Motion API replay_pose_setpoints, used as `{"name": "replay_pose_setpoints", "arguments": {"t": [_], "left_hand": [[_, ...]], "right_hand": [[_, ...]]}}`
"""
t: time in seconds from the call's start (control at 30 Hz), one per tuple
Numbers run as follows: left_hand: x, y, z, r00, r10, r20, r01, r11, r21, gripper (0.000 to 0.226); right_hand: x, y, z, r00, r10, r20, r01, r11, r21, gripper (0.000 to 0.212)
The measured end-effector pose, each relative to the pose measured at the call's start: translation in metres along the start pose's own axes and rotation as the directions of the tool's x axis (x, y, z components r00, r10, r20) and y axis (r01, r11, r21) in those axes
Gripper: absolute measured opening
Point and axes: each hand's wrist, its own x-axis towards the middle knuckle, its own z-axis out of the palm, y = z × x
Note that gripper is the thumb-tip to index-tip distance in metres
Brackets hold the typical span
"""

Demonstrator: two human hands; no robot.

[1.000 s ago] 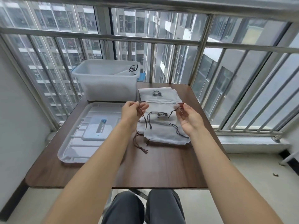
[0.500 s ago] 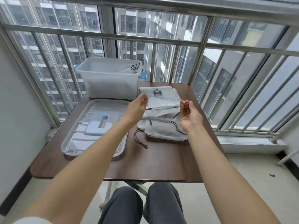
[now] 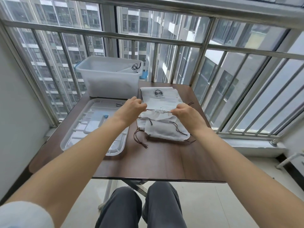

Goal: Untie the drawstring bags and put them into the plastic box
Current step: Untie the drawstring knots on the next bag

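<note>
Both hands are working above the table (image 3: 148,162): the left hand (image 3: 131,107) and right hand (image 3: 185,112) are each pinching a cord end of a gathered drawstring bag (image 3: 158,112) (untying, seemingly). Next it is going into the plastic box (image 3: 111,83) beyond.

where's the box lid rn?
Head view: the lid lies flat on the table's left side, in front of the plastic box, left of the bag pile.

White bags (image 3: 166,130) — brown drawstrings (image 3: 139,137)
</note>
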Motion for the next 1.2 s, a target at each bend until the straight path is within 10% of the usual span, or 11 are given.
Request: {"name": "replay_pose_setpoints", "arguments": {"t": [0.3, 0.6, 0.83, 1.2], "left_hand": [[-0.01, 0.006, -0.003, 0.946, -0.284, 0.158, 0.281, 0.959, 0.04, 0.011], [-0.016, 0.024, -0.028, 0.639, -0.535, 0.553, 0.763, 0.531, -0.369, 0.029], [-0.012, 0.048, -0.031, 0.558, -0.401, 0.727, 0.65, -0.334, -0.683, 0.025], [-0.003, 0.066, -0.038, 0.603, -0.288, 0.744, 0.569, -0.498, -0.654, 0.025]], "right_hand": [[-0.005, -0.014, -0.001, 0.964, 0.264, -0.014, -0.263, 0.963, 0.062, 0.015], [-0.008, -0.033, -0.015, 0.833, 0.47, 0.291, -0.553, 0.699, 0.454, 0.011], [-0.012, -0.056, -0.028, 0.796, 0.299, 0.526, -0.54, -0.041, 0.841, 0.02], [-0.019, -0.071, -0.027, 0.836, 0.114, 0.536, -0.409, -0.521, 0.749, 0.016]]}}
